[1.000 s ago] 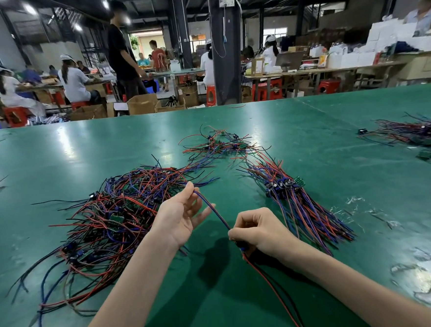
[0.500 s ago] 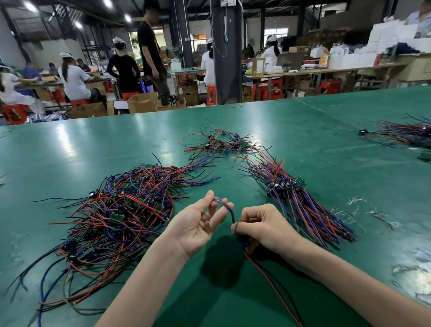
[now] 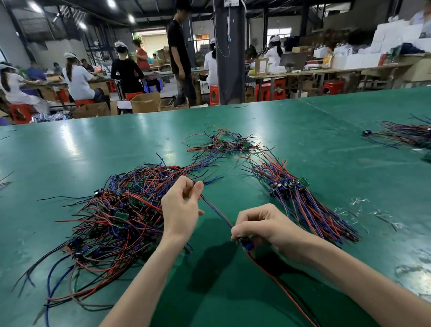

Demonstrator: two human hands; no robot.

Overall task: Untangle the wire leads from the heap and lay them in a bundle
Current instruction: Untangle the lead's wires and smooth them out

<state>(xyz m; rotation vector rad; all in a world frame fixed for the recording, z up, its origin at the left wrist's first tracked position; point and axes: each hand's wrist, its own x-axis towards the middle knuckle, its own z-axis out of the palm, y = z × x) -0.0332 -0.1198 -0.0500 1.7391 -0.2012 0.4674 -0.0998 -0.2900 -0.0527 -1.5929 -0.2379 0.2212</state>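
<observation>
Thin blue lead (image 3: 216, 211) (taut, straight)

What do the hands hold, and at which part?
One wire lead: the left hand pinches its blue wire, the right hand grips its small blue part.

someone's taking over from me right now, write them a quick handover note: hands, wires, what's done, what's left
Left hand: pinches one lead by its blue wire, at the heap's edge.
Right hand: grips the same lead lower down; its red and black wires trail toward you.
Heap: left on the table, large and tangled.
Bundle: right of the hands, leads roughly parallel. A smaller tangle lies beyond.
Done: the bundle is started.
Left: lay this lead on the bundle, then work through the heap.
</observation>
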